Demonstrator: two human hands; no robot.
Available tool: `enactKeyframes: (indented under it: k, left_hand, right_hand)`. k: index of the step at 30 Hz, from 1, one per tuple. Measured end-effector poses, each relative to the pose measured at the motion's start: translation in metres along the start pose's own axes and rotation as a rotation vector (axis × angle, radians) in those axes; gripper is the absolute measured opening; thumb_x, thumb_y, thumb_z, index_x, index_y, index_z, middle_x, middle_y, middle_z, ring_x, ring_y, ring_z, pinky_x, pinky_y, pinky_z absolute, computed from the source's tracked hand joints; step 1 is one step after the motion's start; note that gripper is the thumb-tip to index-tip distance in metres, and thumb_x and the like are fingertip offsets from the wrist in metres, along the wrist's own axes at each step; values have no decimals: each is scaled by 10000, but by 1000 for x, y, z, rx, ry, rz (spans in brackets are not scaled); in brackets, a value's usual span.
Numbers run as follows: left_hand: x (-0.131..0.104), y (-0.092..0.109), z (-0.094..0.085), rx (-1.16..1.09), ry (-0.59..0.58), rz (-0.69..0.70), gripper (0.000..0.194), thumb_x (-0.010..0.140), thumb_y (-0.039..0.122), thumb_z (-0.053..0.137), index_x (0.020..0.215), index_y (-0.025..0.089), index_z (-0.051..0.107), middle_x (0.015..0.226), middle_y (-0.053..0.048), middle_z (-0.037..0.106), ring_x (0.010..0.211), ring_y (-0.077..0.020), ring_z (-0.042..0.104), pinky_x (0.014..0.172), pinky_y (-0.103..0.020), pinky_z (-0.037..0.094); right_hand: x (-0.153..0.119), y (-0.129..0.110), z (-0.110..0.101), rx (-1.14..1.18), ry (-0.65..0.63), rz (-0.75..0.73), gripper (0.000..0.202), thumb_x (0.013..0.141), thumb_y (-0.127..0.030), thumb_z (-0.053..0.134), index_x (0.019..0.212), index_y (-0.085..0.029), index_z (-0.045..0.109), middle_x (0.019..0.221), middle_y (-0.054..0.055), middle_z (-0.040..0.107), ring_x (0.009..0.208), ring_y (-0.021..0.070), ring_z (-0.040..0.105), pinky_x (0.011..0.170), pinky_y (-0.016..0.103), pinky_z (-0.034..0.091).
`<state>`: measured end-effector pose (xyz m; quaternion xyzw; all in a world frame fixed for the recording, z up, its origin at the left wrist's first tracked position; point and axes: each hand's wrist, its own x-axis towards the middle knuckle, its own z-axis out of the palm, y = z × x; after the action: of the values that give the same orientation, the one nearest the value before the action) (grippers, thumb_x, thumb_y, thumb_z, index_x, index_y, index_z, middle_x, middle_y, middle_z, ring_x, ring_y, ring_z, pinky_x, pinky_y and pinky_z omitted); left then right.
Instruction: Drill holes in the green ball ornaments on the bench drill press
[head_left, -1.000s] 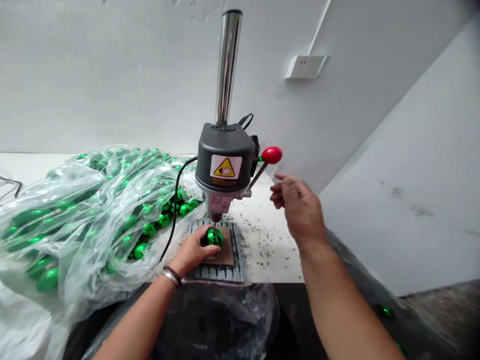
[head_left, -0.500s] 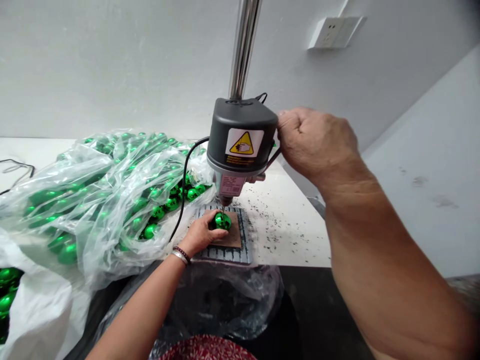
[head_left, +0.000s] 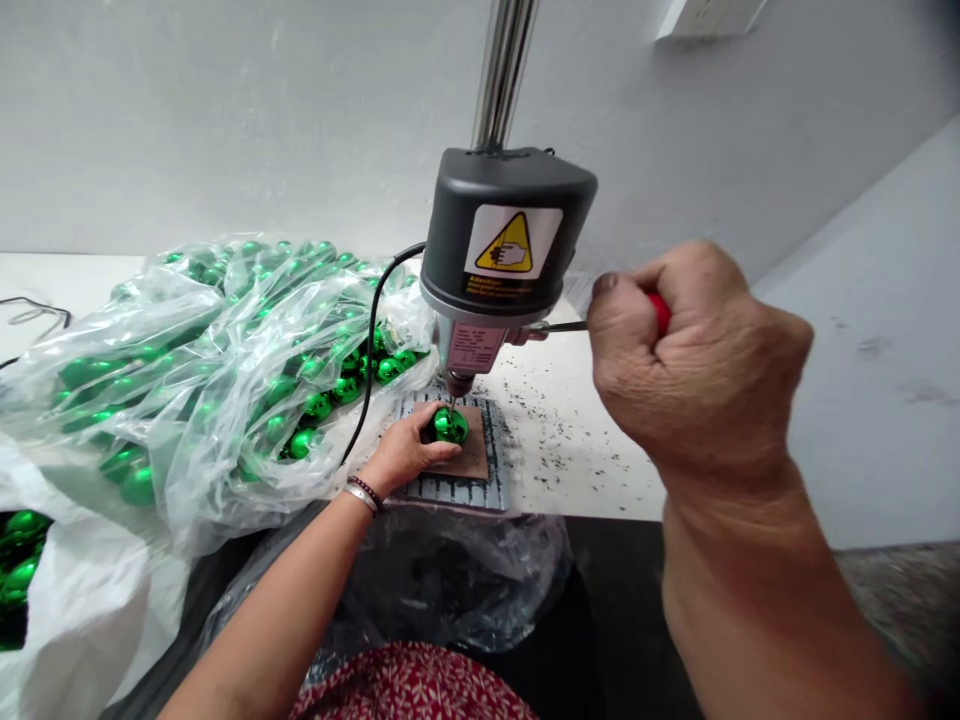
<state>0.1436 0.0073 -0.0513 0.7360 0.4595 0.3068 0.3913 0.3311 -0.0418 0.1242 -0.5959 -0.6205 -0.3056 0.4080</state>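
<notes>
My left hand [head_left: 409,445] is closed round the left side of a shiny green bauble [head_left: 450,426]. The bauble rests on a brown square board [head_left: 472,455], which lies on the slotted grey base [head_left: 491,490] of a small drill press [head_left: 506,230]. The drill bit [head_left: 453,402] comes down at the top of the bauble; I cannot tell how deep it is. My right hand [head_left: 697,350] is wrapped round the red-knobbed lever [head_left: 570,327] on the press's right side.
Clear plastic bags [head_left: 217,360] full of green baubles cover the table's left. A white bag [head_left: 82,600] holds more at lower left. Dark shavings [head_left: 547,430] litter the table right of the base. A black cable [head_left: 371,340] hangs beside the press; clear plastic [head_left: 465,580] drapes below the edge.
My right hand has pulled the lever outward and down, and the drill head sits lower. My left hand keeps its hold on the bauble. The view has shifted slightly.
</notes>
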Motion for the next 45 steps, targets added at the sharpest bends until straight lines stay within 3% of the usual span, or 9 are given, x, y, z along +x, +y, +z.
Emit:
enactKeyframes:
  k: [15, 23, 30, 45]
  left_hand:
    - [0, -8, 2, 38, 13, -24, 636, 716, 361, 749, 1307, 206, 573, 1167, -55, 681, 1100, -244, 607, 1018, -360, 434]
    - [-2, -6, 1, 28, 5, -25, 636, 723, 358, 742, 1309, 188, 565, 1173, -65, 677, 1093, -244, 610, 1010, -356, 437]
    - [-2, -6, 2, 29, 15, -35, 642, 719, 368, 742, 1311, 197, 564, 1166, -54, 681, 1098, -247, 607, 1011, -360, 439]
    - [-4, 2, 0, -4, 9, -25, 584, 719, 304, 738, 1269, 184, 583, 1185, -56, 668, 1099, -233, 603, 970, -324, 453]
  right_hand:
    - [-26, 1, 6, -39, 185, -161, 203, 926, -287, 421, 785, -154, 483, 655, -43, 529, 546, 26, 416, 529, 171, 298]
    - [-33, -3, 10, 13, 235, -112, 202, 911, -271, 431, 741, -167, 461, 603, -44, 463, 530, 45, 383, 514, 194, 275]
    - [-45, -4, 18, 25, 286, -66, 166, 911, -289, 445, 790, -180, 479, 669, -31, 538, 576, 61, 437, 555, 219, 297]
    - [-60, -1, 28, 82, 301, -31, 62, 882, -250, 484, 848, -201, 468, 696, -28, 511, 621, 73, 450, 593, 216, 340]
